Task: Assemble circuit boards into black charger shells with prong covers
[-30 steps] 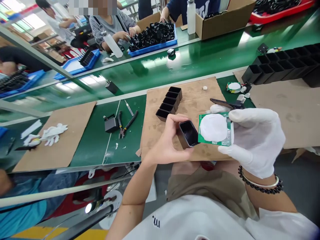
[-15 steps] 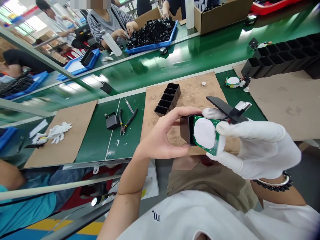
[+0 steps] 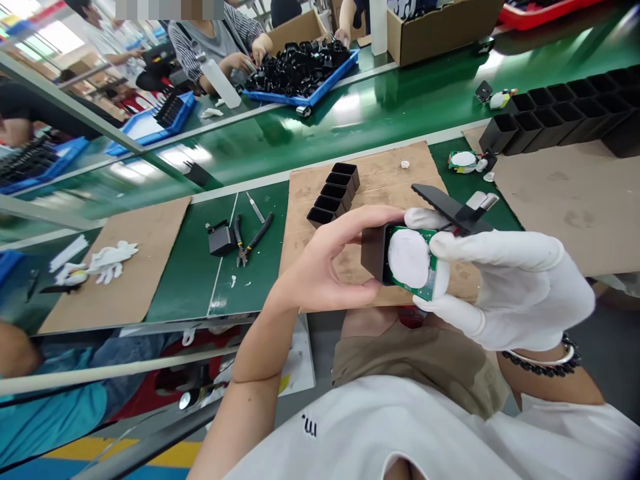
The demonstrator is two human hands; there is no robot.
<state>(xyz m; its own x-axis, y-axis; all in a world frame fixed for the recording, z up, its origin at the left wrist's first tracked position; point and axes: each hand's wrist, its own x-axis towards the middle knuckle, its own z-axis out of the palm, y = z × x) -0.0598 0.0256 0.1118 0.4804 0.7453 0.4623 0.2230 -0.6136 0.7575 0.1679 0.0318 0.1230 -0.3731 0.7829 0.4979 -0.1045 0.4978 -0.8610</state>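
Observation:
My bare left hand (image 3: 334, 263) is closed around a black plastic housing (image 3: 374, 256), thumb below and fingers above. In my white-gloved right hand (image 3: 505, 280) is a green circuit board (image 3: 425, 288) with a large round white pad (image 3: 409, 258) on its face. The board's left edge sits at the housing's open mouth, partly inside. Above the gloved fingers a black end cap (image 3: 445, 208) with metal prongs sticks out, tilted. Part of the board is hidden behind the gloved fingers.
Several black housings (image 3: 334, 193) stand in a row on the cardboard (image 3: 300, 267). Left of them lie pliers (image 3: 243, 252), tweezers (image 3: 255, 207) and a black adapter (image 3: 221, 239). More housings (image 3: 565, 113) stand at right, near another circuit board (image 3: 463, 160). Co-workers sit across the green line.
The board looks slightly further into the housing's mouth. The view has shifted a little. On the far side, the blue tray of black parts has turned and moved slightly nearer.

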